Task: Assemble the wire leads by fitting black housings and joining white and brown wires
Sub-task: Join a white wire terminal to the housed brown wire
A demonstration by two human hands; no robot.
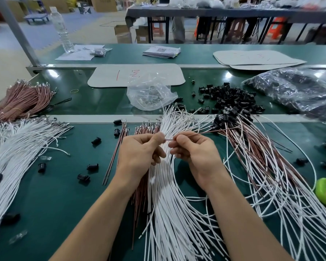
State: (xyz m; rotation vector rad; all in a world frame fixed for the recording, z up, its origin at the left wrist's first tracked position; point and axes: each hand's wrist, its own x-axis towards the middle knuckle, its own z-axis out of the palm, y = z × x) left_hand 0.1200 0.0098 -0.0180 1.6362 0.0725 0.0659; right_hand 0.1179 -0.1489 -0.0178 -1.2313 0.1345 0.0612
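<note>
I am pinching a single brown wire (pixel 201 133) in my left hand (pixel 139 149) and right hand (pixel 193 151), both curled on it above the white wire bundle (pixel 164 185) mid-desk (pixel 64 204) near the front edge, and I am aiming, by my judgement, to grip close to its tip so it mates straight.

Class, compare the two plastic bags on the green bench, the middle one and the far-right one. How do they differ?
Size: the middle bag is smaller than the right bag. Contents: the middle bag holds a few silvery bits; the right bag bulges with black parts. Both are clear plastic, lying on the bench.
</note>
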